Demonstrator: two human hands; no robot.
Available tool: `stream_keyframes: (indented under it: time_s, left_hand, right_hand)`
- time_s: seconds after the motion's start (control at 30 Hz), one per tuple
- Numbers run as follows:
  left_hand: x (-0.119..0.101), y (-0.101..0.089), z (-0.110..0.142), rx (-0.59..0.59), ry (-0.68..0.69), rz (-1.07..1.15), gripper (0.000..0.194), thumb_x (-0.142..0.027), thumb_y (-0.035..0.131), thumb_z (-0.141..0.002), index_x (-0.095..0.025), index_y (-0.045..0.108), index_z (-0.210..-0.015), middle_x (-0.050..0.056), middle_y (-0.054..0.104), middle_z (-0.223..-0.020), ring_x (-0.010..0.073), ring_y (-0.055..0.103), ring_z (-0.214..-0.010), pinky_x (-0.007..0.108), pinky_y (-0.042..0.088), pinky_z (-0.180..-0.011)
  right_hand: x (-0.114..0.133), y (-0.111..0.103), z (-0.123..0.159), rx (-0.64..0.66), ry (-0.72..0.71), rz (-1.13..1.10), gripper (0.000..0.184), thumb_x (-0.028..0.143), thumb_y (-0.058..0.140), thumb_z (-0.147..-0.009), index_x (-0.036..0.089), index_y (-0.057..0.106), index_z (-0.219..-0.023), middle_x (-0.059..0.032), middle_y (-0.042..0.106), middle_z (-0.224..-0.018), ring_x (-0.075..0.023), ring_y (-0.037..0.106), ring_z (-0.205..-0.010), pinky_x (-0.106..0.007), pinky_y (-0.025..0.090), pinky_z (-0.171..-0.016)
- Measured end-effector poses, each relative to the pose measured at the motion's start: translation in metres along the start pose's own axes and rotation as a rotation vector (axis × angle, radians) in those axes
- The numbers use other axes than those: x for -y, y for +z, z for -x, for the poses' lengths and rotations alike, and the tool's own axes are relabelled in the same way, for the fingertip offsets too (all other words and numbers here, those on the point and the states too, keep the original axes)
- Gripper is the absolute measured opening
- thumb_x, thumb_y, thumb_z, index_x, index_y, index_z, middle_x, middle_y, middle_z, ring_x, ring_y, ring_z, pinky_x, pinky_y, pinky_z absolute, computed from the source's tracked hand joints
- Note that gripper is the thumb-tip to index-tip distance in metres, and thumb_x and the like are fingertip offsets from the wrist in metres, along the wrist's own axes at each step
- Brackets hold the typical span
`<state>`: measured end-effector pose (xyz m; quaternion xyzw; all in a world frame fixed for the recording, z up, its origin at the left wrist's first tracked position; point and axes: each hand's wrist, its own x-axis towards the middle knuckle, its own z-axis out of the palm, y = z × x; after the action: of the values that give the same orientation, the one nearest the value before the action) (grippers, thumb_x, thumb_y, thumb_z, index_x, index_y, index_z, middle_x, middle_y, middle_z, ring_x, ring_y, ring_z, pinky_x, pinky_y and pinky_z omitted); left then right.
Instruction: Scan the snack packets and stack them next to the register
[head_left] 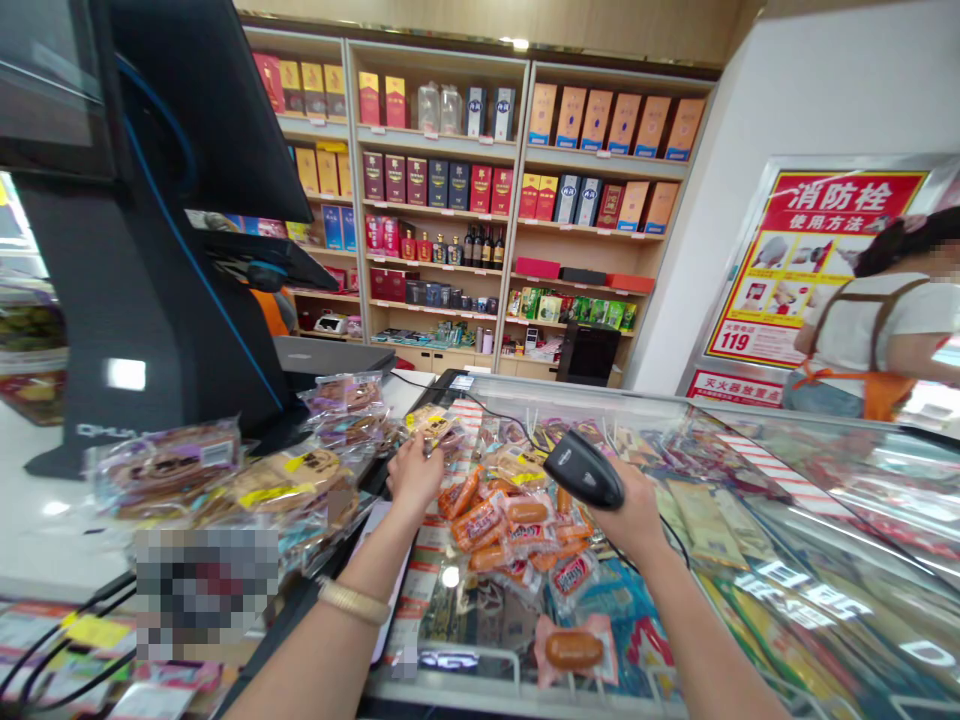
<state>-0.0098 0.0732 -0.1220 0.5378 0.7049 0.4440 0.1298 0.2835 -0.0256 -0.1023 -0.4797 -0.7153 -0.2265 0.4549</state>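
My right hand (637, 510) is wrapped around a black barcode scanner (583, 468), held over the glass-topped freezer with its head toward the left. My left hand (415, 472) has its fingers closed on the near edge of a clear snack packet with a yellow label (433, 424), at the freezer's left edge. Between my hands, a pile of wrapped sausages (517, 525) lies on the glass, and one more wrapped sausage (574, 650) lies nearer to me. Behind the pile is another yellow-labelled packet (517, 465), partly hidden by the scanner.
Flat snack packets (289, 475) are heaped on the left, beside a black checkout terminal (150, 260). A phone (379, 570) lies under my left forearm. The scanner's cable (480, 400) crosses the glass. Shelves of boxes (435, 185) stand behind; a person in an orange apron (889, 395) is at right.
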Motion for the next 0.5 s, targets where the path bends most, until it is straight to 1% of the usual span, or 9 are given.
stream_keyframes:
  time_s: [0.07, 0.13, 0.23, 0.33, 0.4, 0.5]
  left_hand:
    - [0.001, 0.0, 0.0, -0.006, 0.01, 0.028, 0.046, -0.027, 0.054, -0.079, -0.022, 0.062, -0.124, 0.013, 0.062, -0.13, 0.0328, 0.056, -0.122, 0.048, 0.044, -0.101]
    - [-0.002, -0.002, 0.001, -0.031, 0.053, 0.086, 0.045, -0.023, 0.052, -0.08, -0.02, 0.062, -0.124, 0.012, 0.061, -0.13, 0.0283, 0.056, -0.122, 0.042, 0.043, -0.104]
    - [-0.009, -0.008, 0.006, -0.145, 0.167, 0.277, 0.042, -0.024, 0.053, -0.081, -0.017, 0.066, -0.12, 0.012, 0.063, -0.125, 0.0244, 0.059, -0.118, 0.037, 0.043, -0.107]
    - [-0.017, -0.014, 0.013, -0.258, 0.248, 0.475, 0.041, -0.03, 0.062, -0.078, -0.016, 0.069, -0.115, 0.011, 0.064, -0.121, 0.0239, 0.062, -0.114, 0.035, 0.047, -0.105]
    - [-0.021, -0.017, 0.017, -0.273, 0.252, 0.592, 0.041, -0.032, 0.067, -0.075, -0.016, 0.07, -0.113, 0.01, 0.064, -0.121, 0.0234, 0.062, -0.113, 0.034, 0.05, -0.102]
    - [-0.024, -0.016, 0.019, -0.219, 0.217, 0.757, 0.039, -0.031, 0.069, -0.072, -0.017, 0.072, -0.108, 0.009, 0.066, -0.119, 0.0231, 0.063, -0.112, 0.034, 0.054, -0.096]
  right_hand:
    - [-0.001, 0.001, 0.001, 0.012, 0.008, -0.005, 0.009, 0.03, 0.056, -0.071, 0.022, 0.06, -0.073, -0.0049, 0.069, -0.07, -0.0213, 0.064, -0.062, -0.031, 0.047, -0.058]
    - [-0.002, 0.002, 0.002, 0.019, 0.01, -0.009, 0.009, 0.03, 0.057, -0.071, 0.022, 0.06, -0.074, -0.0054, 0.069, -0.072, -0.0212, 0.064, -0.063, -0.031, 0.048, -0.059]
    - [-0.004, 0.002, 0.003, 0.016, 0.008, -0.01, 0.011, 0.03, 0.057, -0.071, 0.022, 0.06, -0.076, -0.0056, 0.07, -0.073, -0.0215, 0.064, -0.064, -0.031, 0.048, -0.06]
    - [-0.003, 0.002, 0.002, 0.017, 0.01, -0.01, 0.011, 0.03, 0.055, -0.071, 0.021, 0.06, -0.076, -0.0058, 0.069, -0.073, -0.0214, 0.064, -0.064, -0.031, 0.047, -0.06]
    - [-0.002, 0.001, 0.002, 0.029, 0.006, -0.014, 0.011, 0.03, 0.056, -0.072, 0.021, 0.061, -0.076, -0.0059, 0.07, -0.074, -0.0211, 0.064, -0.064, -0.031, 0.047, -0.059]
    - [0.0, 0.0, 0.001, 0.055, -0.007, -0.012, 0.013, 0.031, 0.057, -0.073, 0.021, 0.063, -0.079, -0.0056, 0.07, -0.075, -0.021, 0.064, -0.067, -0.03, 0.047, -0.061]
